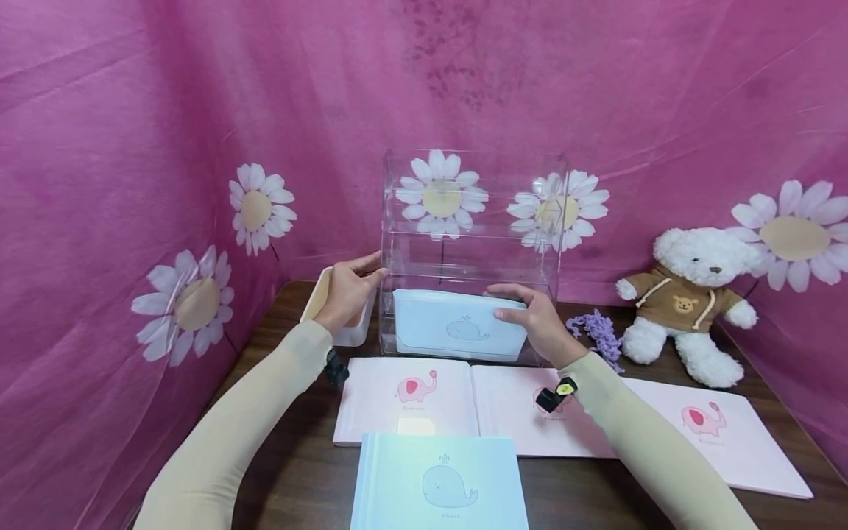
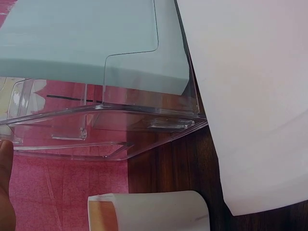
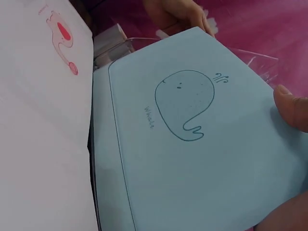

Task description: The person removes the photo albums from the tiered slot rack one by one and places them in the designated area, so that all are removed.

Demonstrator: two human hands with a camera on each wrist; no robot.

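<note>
A light blue book [image 1: 457, 327] with a whale drawn on its cover stands in the lowest tier of a clear acrylic rack [image 1: 440, 258]. My right hand [image 1: 543, 327] pinches the book's upper right edge, thumb on the cover; the right wrist view shows the whale cover [image 3: 187, 106] close up. At the rack's left side, my left hand [image 1: 347, 294] holds the side panel with thumb and fingers. Only part of a finger [image 2: 6, 168] of that hand shows in the left wrist view, against the clear plastic.
Pink elephant books [image 1: 411, 427] lie in a row before the rack, under my right forearm. Another blue whale book [image 1: 440, 486] lies nearest me. Left of the rack stands a white bin [image 1: 354, 335]. Purple yarn-like material [image 1: 599, 335] and a white teddy bear [image 1: 695, 302] are at the right.
</note>
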